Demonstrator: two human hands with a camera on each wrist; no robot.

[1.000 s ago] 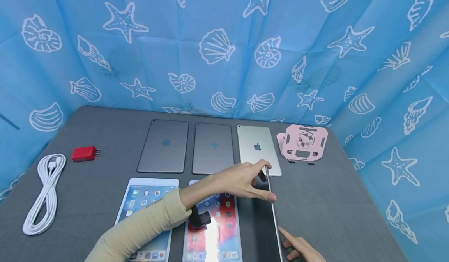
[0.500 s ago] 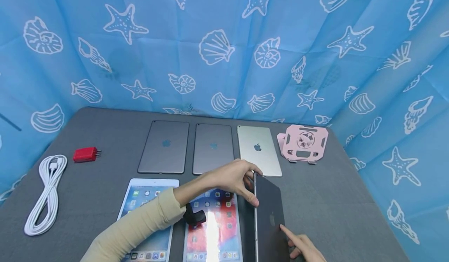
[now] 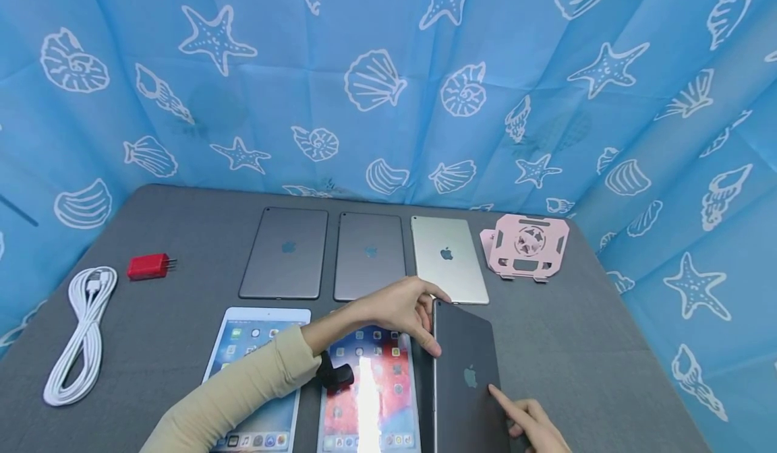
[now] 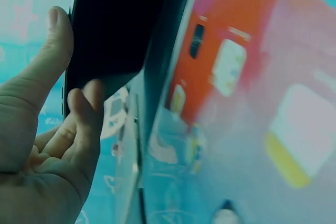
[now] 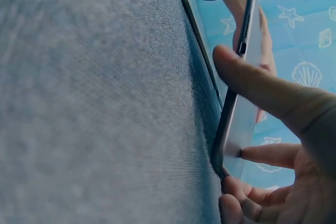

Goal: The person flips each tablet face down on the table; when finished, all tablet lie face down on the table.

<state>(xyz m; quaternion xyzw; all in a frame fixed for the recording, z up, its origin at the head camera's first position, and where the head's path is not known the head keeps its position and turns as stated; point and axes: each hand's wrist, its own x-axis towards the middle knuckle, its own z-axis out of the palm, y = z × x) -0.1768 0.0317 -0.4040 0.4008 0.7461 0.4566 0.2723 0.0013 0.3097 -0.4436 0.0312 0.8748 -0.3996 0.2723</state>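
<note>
My left hand (image 3: pixel 400 310) pinches the far left edge of a dark grey tablet (image 3: pixel 464 345), thumb on the edge and fingers behind it. The tablet stands tilted on its right long edge, its logo side facing up and right. Its dark screen (image 4: pixel 121 24) faces the left wrist camera. My right hand (image 3: pixel 531 426) is at the tablet's lower right, the extended index finger touching the back. In the right wrist view the thumb (image 5: pixel 262 85) overlaps the bottom edge, and the other fingers sit low by the resting edge.
Two lit tablets, one blue (image 3: pixel 273 325) and one red (image 3: pixel 400 379), lie under and beside the left arm. Behind are two grey tablets (image 3: pixel 284 257) (image 3: pixel 369 271), a silver tablet (image 3: pixel 449 264) and a pink stand (image 3: pixel 528 244). A red charger (image 3: pixel 148 267) and white cable (image 3: pixel 85 345) lie left.
The grey tablet has turned over from screen side to back side, its raised edge swinging left with my left hand. My right index finger has stayed against it.
</note>
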